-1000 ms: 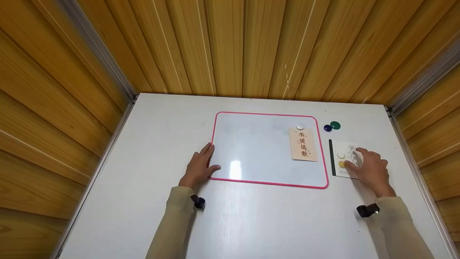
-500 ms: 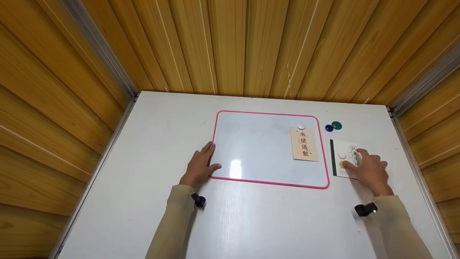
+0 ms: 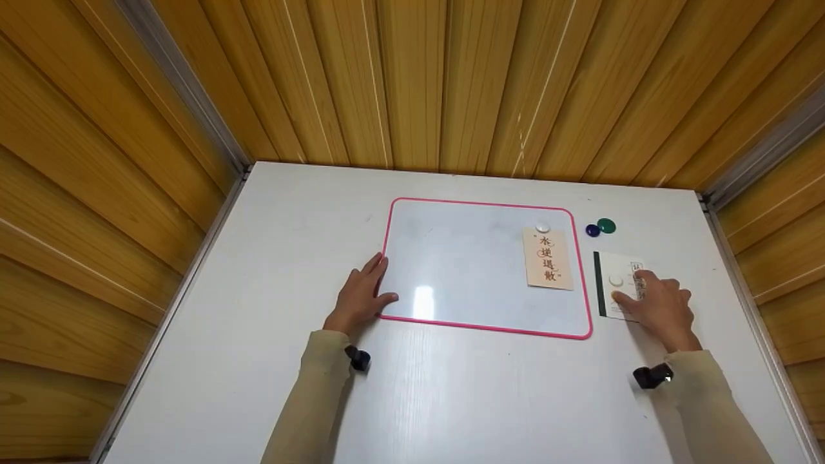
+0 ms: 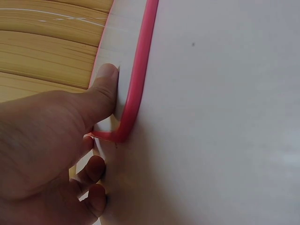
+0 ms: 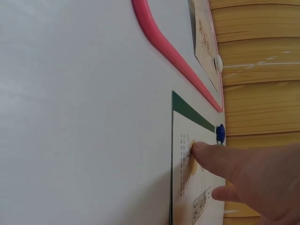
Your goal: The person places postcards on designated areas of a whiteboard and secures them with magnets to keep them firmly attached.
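My left hand (image 3: 358,296) holds the lower left corner of a whiteboard (image 3: 464,270) with a pink frame. Its thumb lies on the board's face, and the other fingers line the outer side edge. To the board's right, my right hand (image 3: 660,306) bends over a white card (image 3: 609,264) with a dark green band and printed characters. In the right wrist view, the thumb touches the card's yellow printed spot (image 5: 193,164); the index fingertip is over its lettering. The hand hides the card's right part. A peach card (image 3: 548,258) with brown characters lies on the board under a white round magnet (image 3: 543,227).
Behind the white card sit a dark blue round magnet (image 3: 592,230) and a larger green one (image 3: 606,225), side by side. All this is on a white table (image 3: 438,399). Wood-panelled walls (image 3: 412,84) rise at its back and sides.
My right hand has slid slightly left over the white card, its thumb now covering more of the yellow spot. The head view has shifted a little; my left hand stays at the board's corner.
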Available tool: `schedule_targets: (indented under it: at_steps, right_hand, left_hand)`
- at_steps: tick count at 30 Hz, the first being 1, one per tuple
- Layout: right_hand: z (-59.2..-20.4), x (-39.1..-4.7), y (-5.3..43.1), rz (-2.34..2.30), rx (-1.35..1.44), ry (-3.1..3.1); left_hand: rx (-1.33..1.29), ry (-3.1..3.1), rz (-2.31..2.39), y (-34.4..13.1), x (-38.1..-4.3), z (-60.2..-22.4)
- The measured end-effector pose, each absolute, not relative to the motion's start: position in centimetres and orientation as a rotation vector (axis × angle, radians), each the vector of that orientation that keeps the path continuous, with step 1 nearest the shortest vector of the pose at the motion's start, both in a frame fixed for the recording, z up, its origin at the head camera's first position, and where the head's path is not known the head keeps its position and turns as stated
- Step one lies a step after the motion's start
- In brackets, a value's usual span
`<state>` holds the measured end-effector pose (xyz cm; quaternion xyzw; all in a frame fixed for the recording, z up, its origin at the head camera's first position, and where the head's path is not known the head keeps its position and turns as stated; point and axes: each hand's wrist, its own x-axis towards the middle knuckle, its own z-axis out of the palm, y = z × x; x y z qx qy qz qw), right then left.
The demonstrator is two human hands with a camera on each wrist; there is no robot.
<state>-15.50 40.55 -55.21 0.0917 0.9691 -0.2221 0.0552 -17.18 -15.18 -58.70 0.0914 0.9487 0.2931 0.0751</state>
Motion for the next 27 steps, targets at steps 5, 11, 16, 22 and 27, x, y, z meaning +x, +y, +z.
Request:
schedule_targets:
  at_steps: [5,11,16,22,27]
  right_hand:
    - [-55.13,-15.54,40.35,-0.673,0.295,2.928]
    - [-55.09,-15.58,40.32,-0.671,0.3,2.923]
    - [-55.11,-15.59,40.3,-0.673,0.31,2.921]
    - [-55.18,-15.56,40.28,-0.687,0.312,2.923]
    - [-55.14,-15.61,40.26,-0.692,0.306,2.95]
  left_hand:
    - [0.276,2.852,0.878,-15.17,-17.12,-58.69]
    - [0.291,2.851,0.883,-15.24,-17.0,-58.66]
    - [0.304,2.858,0.894,-15.25,-17.02,-58.6]
    - [0.288,2.849,0.904,-15.18,-16.94,-58.5]
    - [0.297,2.85,0.929,-15.13,-16.91,-58.5]
